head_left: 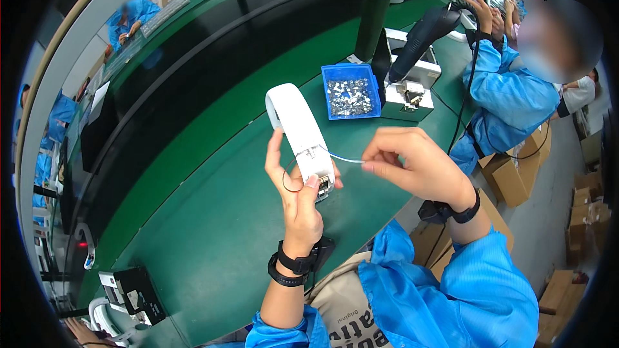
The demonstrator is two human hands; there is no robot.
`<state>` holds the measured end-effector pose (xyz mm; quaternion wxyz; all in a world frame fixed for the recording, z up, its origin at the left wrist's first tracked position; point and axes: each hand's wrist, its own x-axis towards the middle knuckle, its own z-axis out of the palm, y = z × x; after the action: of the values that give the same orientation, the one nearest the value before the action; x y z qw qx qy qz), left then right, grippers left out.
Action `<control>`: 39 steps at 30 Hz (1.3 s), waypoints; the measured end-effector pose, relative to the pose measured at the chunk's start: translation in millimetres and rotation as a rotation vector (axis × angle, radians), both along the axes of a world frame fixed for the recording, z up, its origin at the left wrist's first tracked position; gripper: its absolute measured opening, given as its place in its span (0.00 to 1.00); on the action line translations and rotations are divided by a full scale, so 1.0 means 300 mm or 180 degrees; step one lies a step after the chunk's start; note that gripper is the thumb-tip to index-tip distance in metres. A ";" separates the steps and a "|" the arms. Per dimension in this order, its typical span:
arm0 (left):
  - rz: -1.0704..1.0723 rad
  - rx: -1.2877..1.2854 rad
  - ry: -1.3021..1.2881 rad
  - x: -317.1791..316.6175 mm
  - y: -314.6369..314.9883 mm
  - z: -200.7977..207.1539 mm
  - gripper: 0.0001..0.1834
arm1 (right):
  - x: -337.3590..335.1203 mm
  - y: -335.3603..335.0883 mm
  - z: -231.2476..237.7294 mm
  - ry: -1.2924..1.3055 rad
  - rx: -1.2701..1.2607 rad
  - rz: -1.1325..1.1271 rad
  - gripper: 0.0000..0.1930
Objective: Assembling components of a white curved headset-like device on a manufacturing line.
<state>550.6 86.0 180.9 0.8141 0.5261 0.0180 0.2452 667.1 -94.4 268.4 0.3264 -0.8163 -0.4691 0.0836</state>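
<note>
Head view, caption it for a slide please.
Left hand holds a curved white part while the right hand pinches a thin wire above a green table.

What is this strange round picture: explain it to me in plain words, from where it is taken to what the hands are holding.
There is no machine arm here: these are a person's own bare hands. The picture comes from a wide fisheye camera worn on their head, looking down, so straight edges bend near the rim.

The left hand holds a white curved piece, its thumb near the lower end. The right hand pinches a thin wire that runs out from that piece.

On the green table, beyond the hands, sits a blue tray of small shiny parts. Beside it is a dark handheld tool. At the right, a co-worker wears blue.
</note>
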 end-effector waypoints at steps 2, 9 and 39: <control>-0.0235 0.0096 -0.0084 0.001 0.006 -0.012 0.44 | 0.004 -0.005 -0.054 0.2821 0.0719 0.0265 0.06; -0.0021 0.0153 0.0025 -0.010 0.009 -0.001 0.42 | -0.061 0.053 -0.051 0.4081 0.1031 0.0492 0.07; -0.0010 0.0139 -0.0116 -0.010 0.019 -0.023 0.41 | -0.122 0.059 -0.114 0.3434 0.1096 -0.0263 0.07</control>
<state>547.6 91.8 174.0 0.8030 0.5392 -0.0030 0.2539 630.4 -76.8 234.2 0.6512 -0.6107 -0.2105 0.3983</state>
